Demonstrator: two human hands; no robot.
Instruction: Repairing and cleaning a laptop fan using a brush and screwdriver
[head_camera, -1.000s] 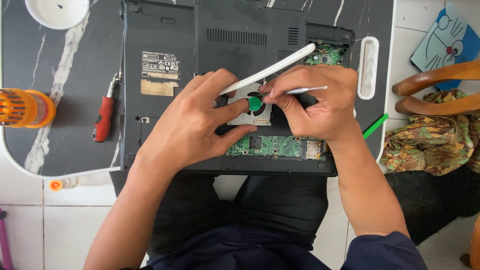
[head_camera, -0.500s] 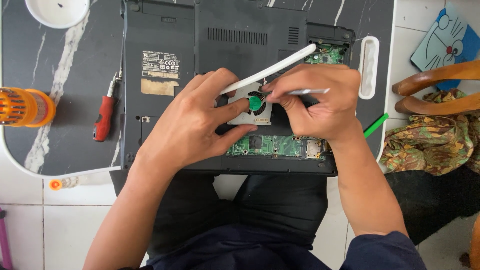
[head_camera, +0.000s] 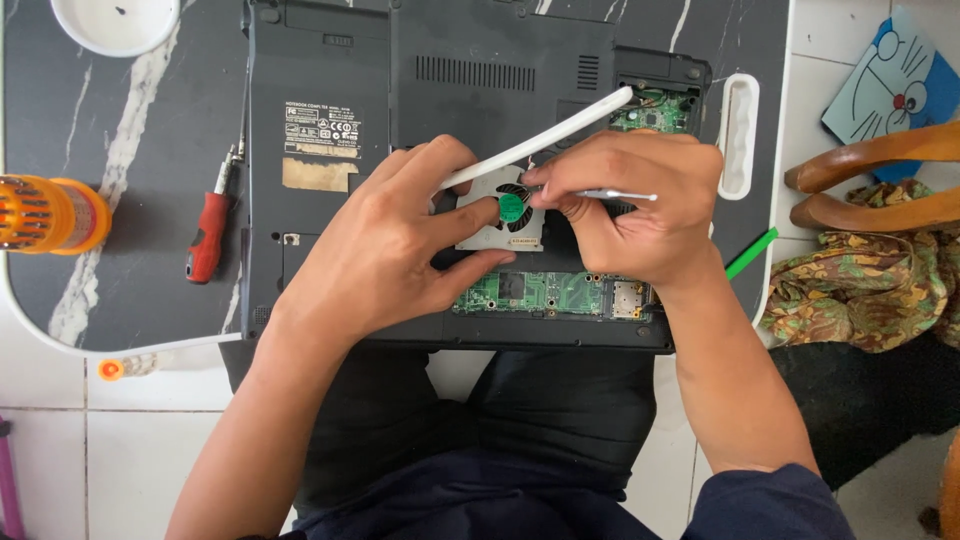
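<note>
Currently we work on an upturned laptop (head_camera: 420, 130) whose rear cover is off; both hands meet over its cooling fan (head_camera: 505, 210), which sits in the open bay with a green hub label showing between our fingertips. Our left hand (head_camera: 390, 250) grips a long white plastic pry tool (head_camera: 545, 140) between thumb and fingers; the tool slants up and away to the right, its far end lying near the exposed corner board of the laptop. Our right hand (head_camera: 640, 205) pinches a thin metal tool (head_camera: 615, 195), its free end pointing rightward past the knuckles; the working tip is hidden by the fingers. Just below both hands lies a strip of green circuit board (head_camera: 550, 293); left of the left hand a red-handled screwdriver (head_camera: 207, 235) rests on the dark marbled tabletop (head_camera: 120, 150); farther left stands an orange bit holder (head_camera: 50, 213); right of the right hand lies a white oblong tray (head_camera: 738, 135).
</note>
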